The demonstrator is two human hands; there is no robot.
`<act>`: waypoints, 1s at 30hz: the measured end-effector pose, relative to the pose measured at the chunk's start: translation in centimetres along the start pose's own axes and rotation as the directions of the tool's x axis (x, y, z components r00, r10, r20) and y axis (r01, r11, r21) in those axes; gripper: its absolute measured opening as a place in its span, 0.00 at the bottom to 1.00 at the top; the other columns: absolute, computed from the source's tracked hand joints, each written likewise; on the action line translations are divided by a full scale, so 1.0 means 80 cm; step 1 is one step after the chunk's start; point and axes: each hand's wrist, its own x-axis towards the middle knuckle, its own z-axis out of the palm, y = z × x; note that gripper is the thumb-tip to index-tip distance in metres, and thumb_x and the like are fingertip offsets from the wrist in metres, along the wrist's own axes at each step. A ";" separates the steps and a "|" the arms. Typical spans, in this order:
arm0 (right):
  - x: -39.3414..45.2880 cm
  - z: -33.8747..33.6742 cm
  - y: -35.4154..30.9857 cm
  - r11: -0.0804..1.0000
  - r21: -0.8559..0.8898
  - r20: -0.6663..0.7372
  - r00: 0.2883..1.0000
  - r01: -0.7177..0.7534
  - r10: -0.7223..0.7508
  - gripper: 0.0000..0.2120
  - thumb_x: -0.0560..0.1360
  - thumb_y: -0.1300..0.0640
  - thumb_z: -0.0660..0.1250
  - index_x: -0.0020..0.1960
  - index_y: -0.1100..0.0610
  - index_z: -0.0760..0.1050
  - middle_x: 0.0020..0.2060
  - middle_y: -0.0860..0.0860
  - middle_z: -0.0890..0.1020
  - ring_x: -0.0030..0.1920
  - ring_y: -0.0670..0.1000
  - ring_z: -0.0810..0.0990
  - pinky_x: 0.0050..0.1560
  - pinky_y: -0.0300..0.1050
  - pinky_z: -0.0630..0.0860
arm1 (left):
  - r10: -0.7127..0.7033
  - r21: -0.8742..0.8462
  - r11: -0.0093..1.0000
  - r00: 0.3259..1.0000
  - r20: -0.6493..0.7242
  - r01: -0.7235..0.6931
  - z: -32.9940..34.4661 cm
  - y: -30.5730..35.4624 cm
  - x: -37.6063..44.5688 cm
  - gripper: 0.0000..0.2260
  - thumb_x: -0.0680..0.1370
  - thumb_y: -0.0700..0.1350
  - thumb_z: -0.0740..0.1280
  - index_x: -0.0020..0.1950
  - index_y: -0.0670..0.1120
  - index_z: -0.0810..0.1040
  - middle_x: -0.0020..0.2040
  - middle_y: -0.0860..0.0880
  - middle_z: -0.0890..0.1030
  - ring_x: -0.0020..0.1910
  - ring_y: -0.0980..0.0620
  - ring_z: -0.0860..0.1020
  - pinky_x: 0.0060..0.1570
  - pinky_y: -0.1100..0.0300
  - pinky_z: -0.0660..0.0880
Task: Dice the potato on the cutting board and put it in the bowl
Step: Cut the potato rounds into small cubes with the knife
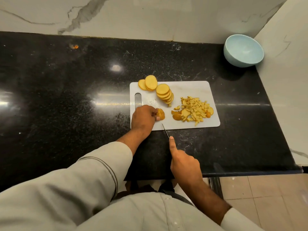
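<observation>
The left hand [143, 117] has its grip curled on a few stacked potato slices [161, 113] at the board's [198, 88] near left. The right hand [184, 165] grips a knife [165, 130], forefinger along its spine, blade tip over the board's near edge. Diced bits [195, 110] lie heaped at the right, uncut rounds [164, 93] at the back. The bowl [243, 50] sits well apart in the black desk's [66, 84] far right corner

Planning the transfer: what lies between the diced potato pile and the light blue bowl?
Head view: only bare white cutting board and black stone counter separate the diced potato pile from the light blue bowl.
</observation>
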 end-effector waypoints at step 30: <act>0.105 -0.038 -0.058 0.996 0.087 -0.039 0.999 -0.027 0.030 0.30 0.77 0.61 0.56 0.77 0.57 0.51 0.48 0.56 0.80 0.48 0.59 0.80 0.41 0.49 0.68 | 0.059 0.238 0.969 0.997 0.047 -0.069 -0.014 0.019 -0.002 0.09 0.73 0.42 0.70 0.33 0.43 0.79 0.27 0.50 0.71 0.27 0.53 0.69 0.28 0.62 0.64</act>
